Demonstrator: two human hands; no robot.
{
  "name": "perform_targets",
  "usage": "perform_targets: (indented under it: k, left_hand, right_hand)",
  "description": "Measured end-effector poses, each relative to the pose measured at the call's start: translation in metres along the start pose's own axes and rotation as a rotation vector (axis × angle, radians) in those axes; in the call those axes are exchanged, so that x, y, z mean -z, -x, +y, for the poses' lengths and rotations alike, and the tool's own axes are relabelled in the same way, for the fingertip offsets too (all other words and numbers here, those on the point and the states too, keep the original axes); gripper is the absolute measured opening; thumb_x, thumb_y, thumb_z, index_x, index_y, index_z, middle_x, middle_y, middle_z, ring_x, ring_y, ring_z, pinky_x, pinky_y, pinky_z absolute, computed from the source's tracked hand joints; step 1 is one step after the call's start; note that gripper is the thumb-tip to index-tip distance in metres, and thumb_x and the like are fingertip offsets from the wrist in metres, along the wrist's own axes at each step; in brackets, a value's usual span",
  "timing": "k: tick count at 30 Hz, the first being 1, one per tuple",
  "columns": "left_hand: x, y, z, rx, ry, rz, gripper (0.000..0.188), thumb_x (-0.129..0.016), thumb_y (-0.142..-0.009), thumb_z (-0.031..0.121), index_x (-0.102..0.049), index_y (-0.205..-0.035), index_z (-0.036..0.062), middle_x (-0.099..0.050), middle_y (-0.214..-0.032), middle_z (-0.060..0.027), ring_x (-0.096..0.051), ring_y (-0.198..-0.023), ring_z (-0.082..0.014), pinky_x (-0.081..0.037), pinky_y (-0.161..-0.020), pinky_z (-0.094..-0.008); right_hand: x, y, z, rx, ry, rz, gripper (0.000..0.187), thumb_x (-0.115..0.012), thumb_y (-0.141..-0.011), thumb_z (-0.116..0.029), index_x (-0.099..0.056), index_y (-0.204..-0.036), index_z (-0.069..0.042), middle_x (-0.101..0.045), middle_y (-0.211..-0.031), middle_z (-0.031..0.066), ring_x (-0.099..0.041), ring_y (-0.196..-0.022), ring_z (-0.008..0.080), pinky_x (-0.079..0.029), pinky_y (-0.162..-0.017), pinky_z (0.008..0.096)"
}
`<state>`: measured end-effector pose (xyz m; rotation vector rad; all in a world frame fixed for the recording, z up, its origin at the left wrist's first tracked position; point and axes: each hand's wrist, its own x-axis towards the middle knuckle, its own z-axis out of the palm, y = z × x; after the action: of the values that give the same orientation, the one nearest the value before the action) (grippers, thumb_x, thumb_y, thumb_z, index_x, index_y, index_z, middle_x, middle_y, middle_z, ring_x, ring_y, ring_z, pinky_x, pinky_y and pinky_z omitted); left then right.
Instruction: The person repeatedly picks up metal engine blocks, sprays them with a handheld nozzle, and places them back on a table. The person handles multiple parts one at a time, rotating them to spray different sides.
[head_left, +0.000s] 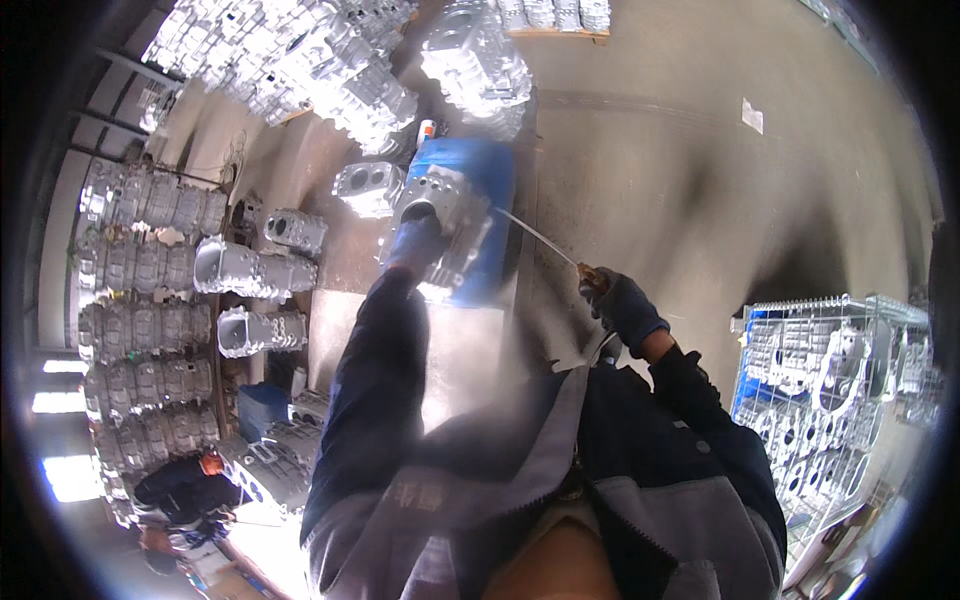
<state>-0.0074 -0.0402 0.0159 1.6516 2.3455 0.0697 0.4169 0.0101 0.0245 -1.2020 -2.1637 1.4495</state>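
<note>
Right fingers (597, 283) grip a thin rod (540, 236); left hand (420, 243) on metal casting (447, 196), grip unclear.
Upper centre on blue counter (490, 158), the casting is apparently being steadied; next likely calls for aiming the rod.

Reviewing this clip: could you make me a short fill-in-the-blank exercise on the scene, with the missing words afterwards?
1. The right hand grips the ____ of a thin metal rod.
2. The left hand is at a silvery casting, and the stand under it is coloured ____.
3. Both hands are covered by dark ____.
4. Of left and right, the wire cage is on the picture's ____ side.

Missing words: handle; blue; gloves; right.
</note>
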Motion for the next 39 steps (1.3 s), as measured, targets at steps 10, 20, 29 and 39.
perform_targets:
  k: [10, 20, 29, 39]
  left_hand:
    - [0.028, 0.044, -0.016, -0.063, -0.101, -0.232, 0.093, -0.087, -0.071, 0.037, -0.044, -0.146, 0.0044, -0.049, -0.146, -0.0229, -0.047, -0.136, -0.0357, -0.038, -0.113, -0.0435]
    - [-0.033, -0.006, -0.038, 0.214, 0.857, 0.117, 0.054, -0.072, -0.088, 0.045, -0.066, -0.114, -0.001, -0.07, -0.11, -0.0171, -0.066, -0.101, -0.0321, -0.05, -0.085, -0.0441]
    - [-0.027, -0.027, -0.04, 0.069, -0.038, -0.195, 0.056, -0.058, -0.094, 0.026, -0.046, -0.145, 0.005, -0.059, -0.138, -0.0161, -0.064, -0.116, -0.0266, -0.052, -0.092, -0.0345]
    - [-0.072, -0.049, -0.097, 0.194, 0.131, -0.139, 0.054, -0.054, -0.095, 0.016, -0.044, -0.148, 0.0104, -0.067, -0.121, -0.0193, -0.069, -0.105, -0.0335, -0.053, -0.09, -0.0427]
  right_hand:
    - [0.011, 0.007, -0.002, -0.163, -0.147, -0.236, 0.029, -0.066, -0.095, -0.014, -0.067, -0.123, -0.006, -0.068, -0.091, -0.0035, -0.055, -0.069, 0.0043, -0.049, -0.06, 0.0254]
    - [-0.004, 0.012, 0.022, -0.131, -0.241, -0.247, 0.031, -0.066, -0.096, -0.02, -0.066, -0.123, -0.005, -0.071, -0.09, 0.0049, -0.063, -0.078, 0.0078, -0.053, -0.068, 0.0281]
    - [0.005, 0.016, 0.007, -0.051, -0.07, -0.232, 0.038, -0.067, -0.095, -0.029, -0.065, -0.126, -0.007, -0.073, -0.088, 0.0125, -0.069, -0.073, 0.0166, -0.054, -0.07, 0.0332]
    - [0.024, 0.02, -0.014, 0.079, -0.147, -0.218, 0.039, -0.07, -0.089, -0.014, -0.065, -0.127, -0.007, -0.073, -0.094, 0.012, -0.066, -0.08, 0.0151, -0.053, -0.074, 0.0304]
